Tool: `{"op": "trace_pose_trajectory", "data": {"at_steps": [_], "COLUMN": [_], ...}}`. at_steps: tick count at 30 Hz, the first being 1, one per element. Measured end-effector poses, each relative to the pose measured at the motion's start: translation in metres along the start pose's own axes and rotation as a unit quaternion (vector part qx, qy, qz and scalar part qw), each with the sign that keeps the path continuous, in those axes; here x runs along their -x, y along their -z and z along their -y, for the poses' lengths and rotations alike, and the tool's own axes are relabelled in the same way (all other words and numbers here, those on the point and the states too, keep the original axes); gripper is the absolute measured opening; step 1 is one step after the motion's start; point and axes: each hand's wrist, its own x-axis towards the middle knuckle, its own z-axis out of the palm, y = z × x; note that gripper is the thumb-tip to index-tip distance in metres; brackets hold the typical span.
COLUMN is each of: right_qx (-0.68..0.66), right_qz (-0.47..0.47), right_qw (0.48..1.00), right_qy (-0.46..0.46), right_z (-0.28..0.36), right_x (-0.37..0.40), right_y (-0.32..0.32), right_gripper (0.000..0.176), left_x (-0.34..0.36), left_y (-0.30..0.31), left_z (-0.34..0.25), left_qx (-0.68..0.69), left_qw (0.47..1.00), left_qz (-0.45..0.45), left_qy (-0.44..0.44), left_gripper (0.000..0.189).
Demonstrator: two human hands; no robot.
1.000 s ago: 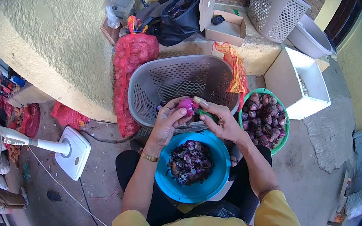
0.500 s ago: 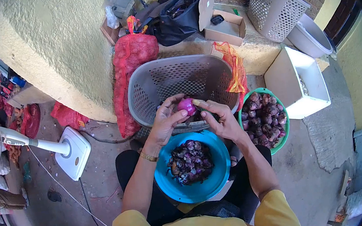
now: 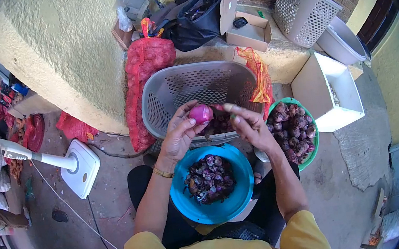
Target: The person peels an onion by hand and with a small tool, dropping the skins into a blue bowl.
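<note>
The onion (image 3: 200, 113) in the left hand (image 3: 178, 137) is showing a glossy pink-purple. The basket (image 3: 166, 96) is showing plain grey, its walls patterned all over with small holes. The blue bowl (image 3: 182, 204) is shining bright turquoise around dark purple peelings (image 3: 209, 178), while the green bowl (image 3: 309, 117) is ringing purple-brown onions. The mesh sack (image 3: 145, 66) is glowing red against a rough pale-yellow wall (image 3: 66, 51).

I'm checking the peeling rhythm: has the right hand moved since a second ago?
Yes. The right hand has drawn rightward off the peeled onion, toward the green bowl, which stays put beside the grey basket.
</note>
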Motion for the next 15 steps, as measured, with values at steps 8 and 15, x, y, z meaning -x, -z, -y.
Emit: {"op": "trace_pose_trajectory", "data": {"at_steps": [8,15], "right_qx": [0.184,0.280], "right_qz": [0.309,0.383], "right_qw": [0.931,0.879], "right_qy": [0.058,-0.042], "right_z": [0.002,-0.005], "right_x": [0.005,0.003], "right_y": [0.004,0.003], "right_gripper": [0.039,0.038], "left_x": [-0.003,-0.002], "left_y": [0.007,0.005], "left_z": [0.000,0.001], "left_qx": [0.021,0.028], "left_qw": [0.999,0.999], "left_qz": [-0.018,-0.018], "left_qy": [-0.020,-0.019], "left_gripper": [0.048,0.044]}}
